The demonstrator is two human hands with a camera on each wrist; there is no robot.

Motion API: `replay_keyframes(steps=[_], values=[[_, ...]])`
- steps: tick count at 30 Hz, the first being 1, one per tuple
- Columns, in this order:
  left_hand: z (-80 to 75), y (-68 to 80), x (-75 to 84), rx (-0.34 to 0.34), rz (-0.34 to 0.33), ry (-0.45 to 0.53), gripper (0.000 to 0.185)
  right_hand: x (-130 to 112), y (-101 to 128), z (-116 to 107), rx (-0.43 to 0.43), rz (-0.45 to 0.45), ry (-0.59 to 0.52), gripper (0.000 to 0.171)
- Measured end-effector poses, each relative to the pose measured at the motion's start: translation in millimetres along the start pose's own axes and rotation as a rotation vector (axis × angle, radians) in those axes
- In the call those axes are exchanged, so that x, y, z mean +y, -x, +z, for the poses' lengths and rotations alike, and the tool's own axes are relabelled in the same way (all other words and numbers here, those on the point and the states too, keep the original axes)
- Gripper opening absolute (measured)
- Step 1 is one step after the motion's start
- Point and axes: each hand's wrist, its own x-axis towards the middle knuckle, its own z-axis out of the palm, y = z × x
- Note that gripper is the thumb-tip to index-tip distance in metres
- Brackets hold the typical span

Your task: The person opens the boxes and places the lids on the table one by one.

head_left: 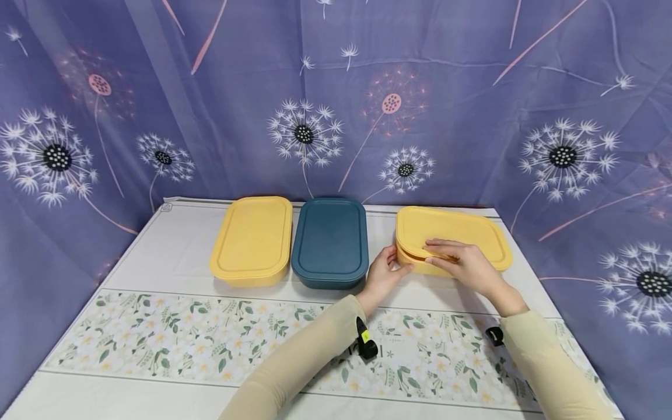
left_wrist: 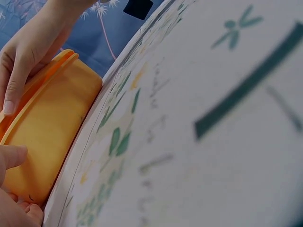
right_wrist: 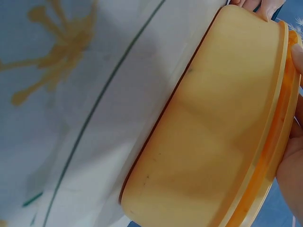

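Pinching the yellow lid point(head_left: 446, 223) at its raised near rim, the right hand point(head_left: 468, 267) has its grip nearly closed; the left hand point(head_left: 381, 275) curls round the near-left corner of the yellow box point(head_left: 422, 267). Box stands toward the surface's point(head_left: 163, 256) far-right corner. Judged light, smooth, moderately stiff; hold lid by rim, box by corner. Leftward: dark blue box point(head_left: 331, 242), second yellow box point(head_left: 253, 238).

1. Head cam: bright, even light falling; soft shadow lying on tablecloth point(head_left: 163, 256) by R hand point(head_left: 464, 265).
2. L wrist: looking dimmer, green print point(left_wrist: 251, 81) blurring.
3. R wrist: yellow flower print point(right_wrist: 61, 53) going OOF.
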Motion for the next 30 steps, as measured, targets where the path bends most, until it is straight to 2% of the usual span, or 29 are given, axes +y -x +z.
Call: replay_keyframes(steps=[9,18,30], values=[[-0.5,1.5,2.9,0.004,0.001,-0.006,0.06,0.7,-0.4,1.3,-0.004,0.004,-0.002,0.033],[0.9,-2.0,-1.5,-0.001,0.0,-0.007,0.061,3.0,-0.9,1.3,-0.014,-0.007,-0.013,0.03],[2.5,-2.6,-2.4,0.011,-0.027,-0.016,0.06,2.5,-1.7,1.1,-0.07,0.064,-0.019,0.03]])
